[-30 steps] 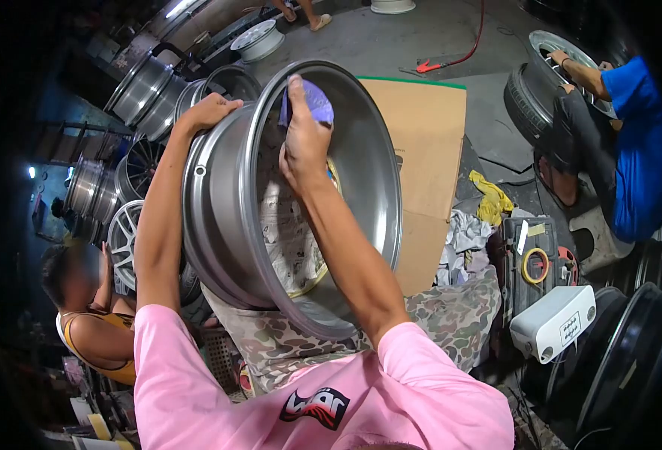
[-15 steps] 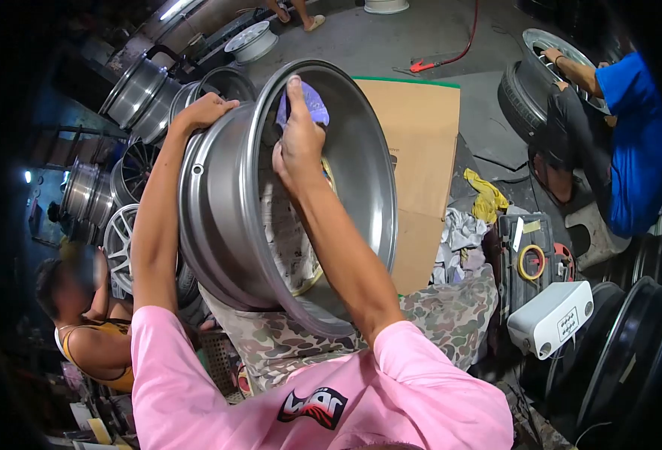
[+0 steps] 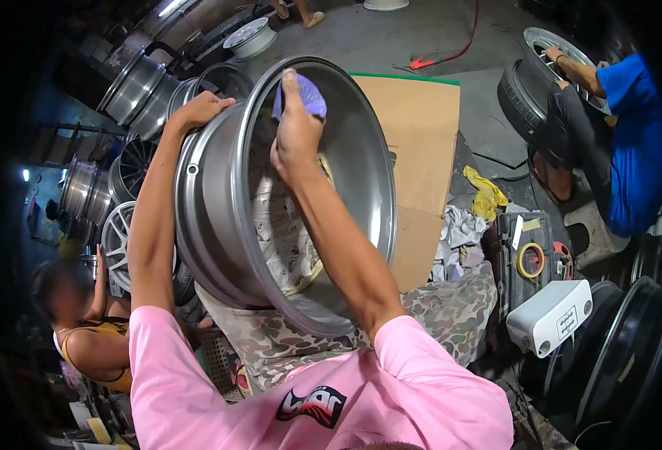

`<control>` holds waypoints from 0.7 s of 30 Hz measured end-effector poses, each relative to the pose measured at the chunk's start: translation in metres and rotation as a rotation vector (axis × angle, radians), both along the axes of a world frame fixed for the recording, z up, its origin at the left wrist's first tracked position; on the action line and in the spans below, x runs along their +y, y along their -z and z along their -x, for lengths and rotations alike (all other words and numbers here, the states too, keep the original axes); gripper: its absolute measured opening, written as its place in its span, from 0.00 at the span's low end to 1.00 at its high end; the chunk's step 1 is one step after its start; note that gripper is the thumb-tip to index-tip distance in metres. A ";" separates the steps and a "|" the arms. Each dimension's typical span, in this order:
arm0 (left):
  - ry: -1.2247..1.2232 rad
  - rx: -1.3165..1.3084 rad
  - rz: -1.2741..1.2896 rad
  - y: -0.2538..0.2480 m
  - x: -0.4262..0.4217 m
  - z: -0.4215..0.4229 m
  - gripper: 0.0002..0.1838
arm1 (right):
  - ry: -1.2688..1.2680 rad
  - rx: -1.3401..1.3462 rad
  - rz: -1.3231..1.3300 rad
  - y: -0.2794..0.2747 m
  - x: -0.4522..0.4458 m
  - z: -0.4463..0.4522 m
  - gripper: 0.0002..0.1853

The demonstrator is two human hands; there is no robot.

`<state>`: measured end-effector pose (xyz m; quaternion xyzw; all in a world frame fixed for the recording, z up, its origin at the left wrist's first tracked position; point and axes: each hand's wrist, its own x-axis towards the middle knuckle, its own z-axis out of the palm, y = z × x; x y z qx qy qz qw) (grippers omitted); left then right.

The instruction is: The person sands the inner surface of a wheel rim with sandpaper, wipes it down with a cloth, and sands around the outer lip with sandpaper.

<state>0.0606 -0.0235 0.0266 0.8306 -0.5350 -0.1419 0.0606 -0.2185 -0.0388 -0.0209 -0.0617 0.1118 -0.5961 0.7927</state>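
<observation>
A bare grey wheel rim stands tilted on its side against my lap, its open barrel facing right. My left hand grips the rim's far upper edge, fingers laid over the lip. Inside the barrel, my right hand holds a folded piece of purple sandpaper near the front lip, thumb pointing up. Its fingers are partly hidden behind the palm. Printed paper with a yellow edge covers the wheel's face inside the barrel. Camouflage cloth lies under the rim over my legs.
Flat cardboard lies beyond the rim. More wheels are stacked at left, near a seated person in yellow. At right, a person in blue handles a wheel with a tire. A white box-shaped device and a toolbox stand nearby.
The rim has shifted slightly left and turned a little. My right hand and the purple sandpaper have moved slightly left along the inner wall. My left hand keeps its hold.
</observation>
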 end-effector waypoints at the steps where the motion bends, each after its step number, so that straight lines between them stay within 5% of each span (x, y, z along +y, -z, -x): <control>1: 0.009 0.009 0.022 0.002 0.000 -0.001 0.34 | 0.008 -0.057 0.024 0.002 0.007 -0.002 0.12; 16: 0.038 -0.008 0.030 0.010 0.004 -0.022 0.33 | -0.062 -0.036 0.038 0.000 0.012 -0.004 0.19; 21: -0.014 0.025 0.061 0.010 0.008 -0.014 0.35 | -0.224 0.000 0.028 0.004 -0.002 0.005 0.11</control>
